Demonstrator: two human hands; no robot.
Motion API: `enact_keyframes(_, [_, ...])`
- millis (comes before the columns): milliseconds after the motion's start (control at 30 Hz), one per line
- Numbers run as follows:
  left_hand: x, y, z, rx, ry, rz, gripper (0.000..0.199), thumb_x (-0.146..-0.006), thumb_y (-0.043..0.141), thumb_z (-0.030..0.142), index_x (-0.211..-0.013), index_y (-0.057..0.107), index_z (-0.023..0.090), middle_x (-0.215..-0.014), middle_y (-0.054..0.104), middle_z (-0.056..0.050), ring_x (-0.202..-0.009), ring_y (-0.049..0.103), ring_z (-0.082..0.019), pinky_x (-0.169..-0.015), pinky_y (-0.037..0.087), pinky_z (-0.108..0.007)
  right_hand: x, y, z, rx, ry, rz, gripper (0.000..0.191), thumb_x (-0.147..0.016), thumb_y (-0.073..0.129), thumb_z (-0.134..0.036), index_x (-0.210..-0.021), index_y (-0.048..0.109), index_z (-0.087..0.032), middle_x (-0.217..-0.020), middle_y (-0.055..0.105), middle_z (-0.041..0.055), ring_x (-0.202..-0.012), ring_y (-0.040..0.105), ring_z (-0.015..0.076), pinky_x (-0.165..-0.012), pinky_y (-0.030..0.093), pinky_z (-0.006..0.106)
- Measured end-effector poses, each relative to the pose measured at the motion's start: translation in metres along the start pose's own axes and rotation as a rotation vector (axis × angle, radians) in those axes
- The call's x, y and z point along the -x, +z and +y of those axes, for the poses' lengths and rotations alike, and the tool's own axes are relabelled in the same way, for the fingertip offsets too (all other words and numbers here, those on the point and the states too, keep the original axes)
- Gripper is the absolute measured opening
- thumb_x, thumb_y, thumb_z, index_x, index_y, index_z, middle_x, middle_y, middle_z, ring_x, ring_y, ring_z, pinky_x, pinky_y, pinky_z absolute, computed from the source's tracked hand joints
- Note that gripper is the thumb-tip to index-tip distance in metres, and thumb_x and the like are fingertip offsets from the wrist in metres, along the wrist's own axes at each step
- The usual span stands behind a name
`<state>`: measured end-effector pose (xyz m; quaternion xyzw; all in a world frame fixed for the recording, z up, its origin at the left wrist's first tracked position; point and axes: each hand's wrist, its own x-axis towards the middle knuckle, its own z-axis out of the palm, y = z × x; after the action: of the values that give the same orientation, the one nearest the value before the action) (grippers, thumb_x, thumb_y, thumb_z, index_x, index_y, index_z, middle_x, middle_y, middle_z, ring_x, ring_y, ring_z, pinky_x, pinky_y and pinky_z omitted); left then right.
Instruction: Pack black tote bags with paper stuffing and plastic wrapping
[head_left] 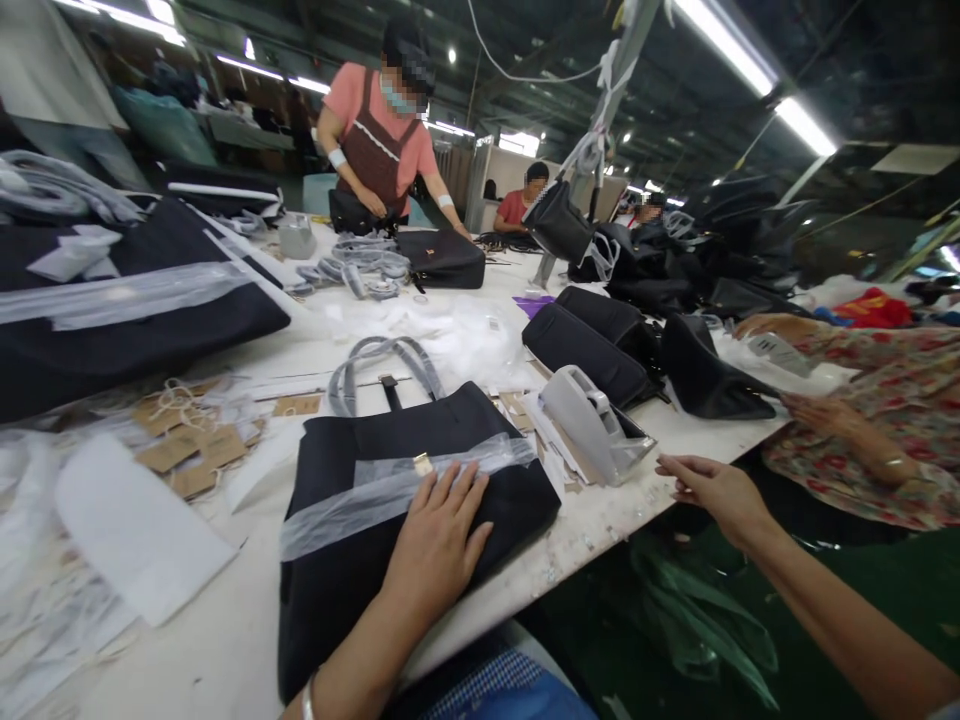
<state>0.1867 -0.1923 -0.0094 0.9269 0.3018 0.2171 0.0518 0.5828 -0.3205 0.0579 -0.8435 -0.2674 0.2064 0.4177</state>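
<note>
A black handbag lies on the white table in front of me, with a clear plastic strip across its front and a gold clasp. Its handles are wrapped in grey plastic. My left hand rests on the bag just below the clasp, fingers stretched and apart. To the right, my right hand is beside a grey tape dispenser, near its cutting edge. Its thumb and fingertips are pressed together; anything between them is too small to make out.
Brown paper tags and a white sheet lie left of the bag. Another black bag is at far left. Several black bags lie behind the dispenser. A person works across the table; another's floral sleeve is at right.
</note>
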Motion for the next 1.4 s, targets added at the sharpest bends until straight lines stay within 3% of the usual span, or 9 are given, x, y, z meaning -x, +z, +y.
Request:
enact_keyframes(200, [0.001, 0.002, 0.0, 0.062, -0.024, -0.005, 0.051, -0.099, 0.042, 0.044, -0.145, 0.043, 0.022, -0.153, 0.041, -0.004, -0.142, 0.035, -0.028, -0.116, 0.029, -0.051, -0.006, -0.002, -0.005, 0.109, -0.036, 0.007, 0.052, -0.061, 0.077, -0.059, -0.086, 0.076, -0.013, -0.088, 0.074, 0.0127, -0.06, 0.057, 0.0135, -0.06, 0.058, 0.028])
enact_keyframes(367, [0.002, 0.002, 0.0, 0.085, -0.041, 0.01, 0.051, -0.099, 0.042, 0.044, -0.145, 0.042, 0.022, -0.154, 0.041, -0.004, -0.142, 0.035, -0.027, -0.117, 0.028, -0.05, 0.007, -0.007, 0.012, 0.141, 0.01, 0.05, 0.044, -0.06, 0.077, -0.055, -0.078, 0.075, -0.016, -0.083, 0.076, 0.0123, -0.062, 0.065, 0.0198, -0.061, 0.058, 0.033])
enact_keyframes(500, [0.002, 0.002, 0.0, 0.099, -0.042, 0.027, 0.051, -0.098, 0.043, 0.044, -0.145, 0.043, 0.022, -0.154, 0.041, -0.004, -0.142, 0.034, -0.027, -0.118, 0.026, -0.049, 0.039, -0.002, -0.002, 0.396, -0.21, 0.057, 0.045, -0.072, 0.067, -0.061, -0.09, 0.076, -0.02, -0.082, 0.076, 0.0068, -0.067, 0.07, 0.0237, -0.063, 0.055, 0.032])
enact_keyframes(633, [0.002, 0.002, 0.0, 0.099, -0.048, 0.023, 0.051, -0.099, 0.043, 0.043, -0.145, 0.042, 0.021, -0.154, 0.041, -0.005, -0.142, 0.034, -0.027, -0.118, 0.025, -0.049, 0.074, 0.039, -0.063, 0.445, -0.49, -0.155, 0.041, -0.08, 0.063, -0.057, -0.091, 0.077, -0.02, -0.067, 0.071, 0.0041, -0.062, 0.066, 0.0201, -0.061, 0.052, 0.028])
enact_keyframes(767, [0.003, 0.003, 0.0, 0.094, -0.036, 0.03, 0.051, -0.098, 0.044, 0.043, -0.144, 0.043, 0.021, -0.153, 0.042, -0.006, -0.141, 0.035, -0.027, -0.117, 0.026, -0.049, 0.083, 0.1, -0.125, 0.409, -0.689, -0.435, 0.031, -0.085, 0.062, -0.047, -0.087, 0.076, -0.02, -0.079, 0.074, 0.004, -0.069, 0.067, 0.0182, -0.065, 0.051, 0.026])
enact_keyframes(933, [0.003, 0.002, 0.0, 0.087, -0.031, 0.035, 0.051, -0.098, 0.043, 0.044, -0.144, 0.043, 0.021, -0.153, 0.042, -0.006, -0.142, 0.035, -0.027, -0.117, 0.026, -0.049, 0.069, 0.161, -0.156, 0.513, -0.803, -0.634, 0.029, -0.084, 0.063, -0.042, -0.078, 0.074, -0.017, -0.069, 0.072, 0.0028, -0.065, 0.064, 0.016, -0.06, 0.045, 0.024])
enact_keyframes(1100, [0.004, 0.004, 0.0, 0.089, -0.039, 0.039, 0.051, -0.099, 0.04, 0.046, -0.144, 0.043, 0.021, -0.153, 0.041, -0.006, -0.142, 0.034, -0.027, -0.117, 0.024, -0.049, 0.056, 0.192, -0.16, 0.781, -0.827, -0.646, 0.027, -0.083, 0.062, -0.043, -0.076, 0.074, -0.019, -0.071, 0.073, 0.0034, -0.067, 0.065, 0.017, -0.057, 0.041, 0.023])
enact_keyframes(1267, [0.004, 0.007, -0.001, 0.105, -0.04, 0.03, 0.052, -0.099, 0.04, 0.046, -0.144, 0.042, 0.021, -0.153, 0.042, -0.006, -0.142, 0.034, -0.027, -0.118, 0.022, -0.048, 0.061, 0.202, -0.17, 1.104, -0.896, -0.527, 0.023, -0.082, 0.064, -0.042, -0.077, 0.074, -0.022, -0.077, 0.074, 0.0048, -0.076, 0.067, 0.0206, -0.06, 0.039, 0.026])
enact_keyframes(1400, [0.004, 0.007, -0.001, 0.105, -0.036, 0.032, 0.051, -0.099, 0.04, 0.046, -0.144, 0.043, 0.021, -0.153, 0.042, -0.006, -0.142, 0.034, -0.028, -0.118, 0.023, -0.049, 0.067, 0.205, -0.181, 1.277, -0.893, -0.513, 0.023, -0.082, 0.066, -0.042, -0.082, 0.074, -0.02, -0.084, 0.075, 0.008, -0.082, 0.068, 0.0229, -0.061, 0.04, 0.026])
